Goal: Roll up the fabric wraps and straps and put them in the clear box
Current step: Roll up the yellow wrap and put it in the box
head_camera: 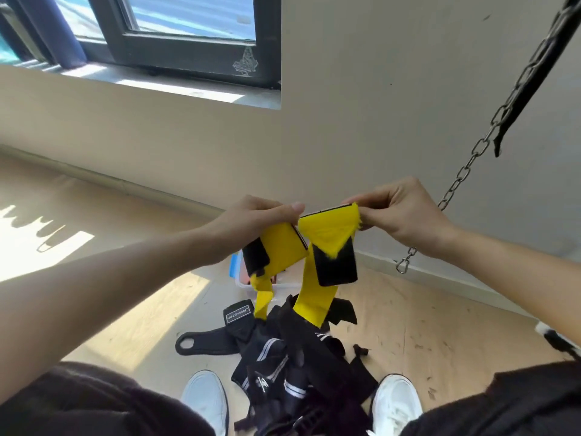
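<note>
Head view: the left hand (261,215) and right hand (402,212) are raised side by side, close but apart. Each pinches a top end of yellow wrap (317,297) fitted with black hook-and-loop patches. Whether this is one wrap or two I cannot tell.

The tails trail down from the hands into a heap of black straps (283,350) between white shoes (207,394). Nothing looks rolled yet, so nearly all the work seems to remain.

The clear box (243,283) sits below the left hand, mostly hidden, its contents unclear.

The wooden floor (408,325) is sunlit left of the hands. Above them is a window (157,20), and a chain (465,171) hangs to the right.
</note>
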{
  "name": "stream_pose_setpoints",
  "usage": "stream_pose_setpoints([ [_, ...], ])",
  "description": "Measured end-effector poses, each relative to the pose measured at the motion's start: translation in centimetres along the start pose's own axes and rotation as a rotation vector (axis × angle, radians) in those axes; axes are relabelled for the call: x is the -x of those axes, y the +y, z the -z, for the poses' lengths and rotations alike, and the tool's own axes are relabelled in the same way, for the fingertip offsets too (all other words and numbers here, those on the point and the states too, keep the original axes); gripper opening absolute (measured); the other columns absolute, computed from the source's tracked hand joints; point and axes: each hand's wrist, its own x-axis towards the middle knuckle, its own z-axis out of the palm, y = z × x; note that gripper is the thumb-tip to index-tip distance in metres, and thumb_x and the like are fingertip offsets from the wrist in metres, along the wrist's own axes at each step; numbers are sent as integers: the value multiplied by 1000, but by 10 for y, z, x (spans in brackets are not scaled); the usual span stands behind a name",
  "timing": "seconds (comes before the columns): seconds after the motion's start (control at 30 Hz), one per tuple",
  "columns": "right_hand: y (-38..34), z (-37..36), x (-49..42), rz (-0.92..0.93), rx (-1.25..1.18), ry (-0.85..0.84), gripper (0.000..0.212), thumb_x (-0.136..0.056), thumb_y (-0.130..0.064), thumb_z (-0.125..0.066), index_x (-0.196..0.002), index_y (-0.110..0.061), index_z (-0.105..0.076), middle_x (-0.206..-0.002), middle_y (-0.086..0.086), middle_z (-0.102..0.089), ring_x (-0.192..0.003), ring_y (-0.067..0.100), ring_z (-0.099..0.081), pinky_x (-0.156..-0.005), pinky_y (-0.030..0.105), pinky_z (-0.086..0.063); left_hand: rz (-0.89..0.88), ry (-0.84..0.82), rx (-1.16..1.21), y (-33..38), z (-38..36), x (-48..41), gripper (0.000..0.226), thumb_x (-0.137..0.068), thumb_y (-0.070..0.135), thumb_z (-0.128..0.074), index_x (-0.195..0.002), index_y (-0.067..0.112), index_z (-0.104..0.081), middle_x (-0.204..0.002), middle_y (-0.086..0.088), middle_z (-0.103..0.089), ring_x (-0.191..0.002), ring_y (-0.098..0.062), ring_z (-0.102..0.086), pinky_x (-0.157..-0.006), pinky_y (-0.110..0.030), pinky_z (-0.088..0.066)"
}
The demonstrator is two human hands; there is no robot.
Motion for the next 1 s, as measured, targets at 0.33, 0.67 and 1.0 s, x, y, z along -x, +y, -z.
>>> stream_pose_setpoints([
  [0.33,0,-12,1,317,555,194,16,-79,-30,-75,-79,-17,-83,-64,-2,-74,-54,6,-63,-52,20,-42,4,-96,9,-5,2,-3,36,-85,47,-71,-94,13,-75,-89,-5,-75,-88,-21,-71,-84,-34,-56],
  [0.67,-31,-6,-2,-27,225,-391,56,-84,-47,-63,-138,-37,-54,-134,-22,-59,-125,-3,-52,-103,22,-45,-308,-209,-112,3,0,3,36,-85,34,-74,-97,0,-71,-93,-9,-63,-85,-28,-65,-76,-37,-56],
  [1.0,-32,-14,-5,31,420,-394,19,-81,-32,-83,-94,-33,-69,-93,-11,-66,-89,4,-61,-73,25,-51,-154,-271,-24,-2,4,-1,24,-102,15,-58,-121,12,-73,-115,-7,-75,-106,-19,-72,-90,-28,-58],
])
